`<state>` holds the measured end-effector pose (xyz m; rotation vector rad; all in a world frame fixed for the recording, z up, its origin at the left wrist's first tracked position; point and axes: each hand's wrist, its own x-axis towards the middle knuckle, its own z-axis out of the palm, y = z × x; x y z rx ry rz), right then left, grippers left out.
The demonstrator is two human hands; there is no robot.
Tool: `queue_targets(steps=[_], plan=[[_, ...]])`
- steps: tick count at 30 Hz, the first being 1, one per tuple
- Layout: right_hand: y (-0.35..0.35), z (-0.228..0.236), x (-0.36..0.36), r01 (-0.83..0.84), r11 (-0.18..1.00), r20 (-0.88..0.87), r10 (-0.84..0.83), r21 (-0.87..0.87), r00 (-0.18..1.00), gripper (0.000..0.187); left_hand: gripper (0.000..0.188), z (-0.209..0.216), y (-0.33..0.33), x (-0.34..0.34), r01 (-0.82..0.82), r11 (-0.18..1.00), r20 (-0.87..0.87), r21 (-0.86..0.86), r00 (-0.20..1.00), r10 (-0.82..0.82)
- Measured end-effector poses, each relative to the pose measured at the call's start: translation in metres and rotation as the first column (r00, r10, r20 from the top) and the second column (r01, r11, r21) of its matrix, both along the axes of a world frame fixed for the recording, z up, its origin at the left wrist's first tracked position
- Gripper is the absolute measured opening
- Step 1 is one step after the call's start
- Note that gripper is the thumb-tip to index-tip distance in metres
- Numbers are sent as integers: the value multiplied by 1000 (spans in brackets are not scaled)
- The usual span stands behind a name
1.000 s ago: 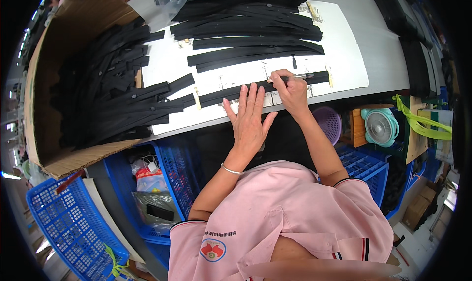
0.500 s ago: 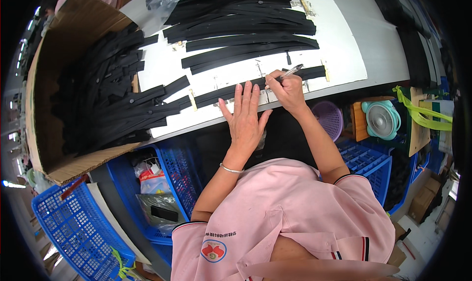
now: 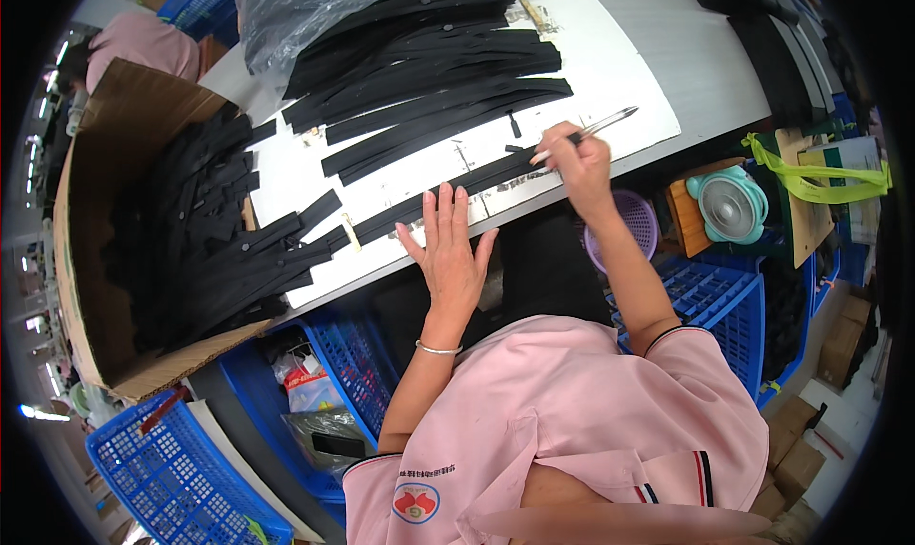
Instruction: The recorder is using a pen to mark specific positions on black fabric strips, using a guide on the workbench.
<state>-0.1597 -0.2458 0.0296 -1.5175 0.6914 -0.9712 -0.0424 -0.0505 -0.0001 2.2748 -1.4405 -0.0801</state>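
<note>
A long black fabric strip [image 3: 495, 173] lies along the near edge of a white board [image 3: 624, 78], which has dark marks and pale tape pieces on it. My left hand [image 3: 450, 264] is open, fingers spread, with its fingertips on the strip. Toward the strip's right end, my right hand [image 3: 579, 167] is closed around a clear pen [image 3: 611, 120]. Its fingers cover the end of the strip, and whether the pen tip touches it I cannot tell. Beyond the hands lies a pile of similar black strips [image 3: 429, 102]. A small dark piece [image 3: 515, 124] rests near the right hand.
At the left, a cardboard box [image 3: 143, 92] lies with many black strips spilling out. A plastic bag [image 3: 286, 30] sits behind. Below the table edge are blue crates [image 3: 710, 297], a purple basket [image 3: 633, 229] and a teal fan [image 3: 729, 205]. Another person [image 3: 143, 50] is at the far left.
My right hand with the pen has moved slightly right along the strip, and the pen now leans more outward. My left hand stays spread on the strip. The whole view has shifted and turned a little.
</note>
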Motion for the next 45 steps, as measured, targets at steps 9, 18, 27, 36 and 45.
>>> queue_targets(steps=[9, 18, 27, 36, 45], plan=[[-41, -28, -20, 75, 995, -128, -83, -65, 988, 26, 61, 10, -17, -12, -33, 993, -80, -110, 996, 25], [-40, -30, -19, 23, 995, -165, -39, -96, 986, 24, 29, 12, -112, -24, 132, 904, -111, -407, 975, -193], [-40, -35, -19, -1, 977, -199, -42, -213, 979, 22, 23, 12, -118, -28, 100, 913, -142, -396, 975, -169], [-38, -34, -25, 29, 989, -117, -46, -143, 992, 23, 19, 6, -118, -28, 73, 907, -141, -415, 980, -144], [-41, -35, -29, -66, 950, -220, -3, -306, 975, 20, 20, 4, -121, -31, 46, 895, -160, -444, 979, -130]])
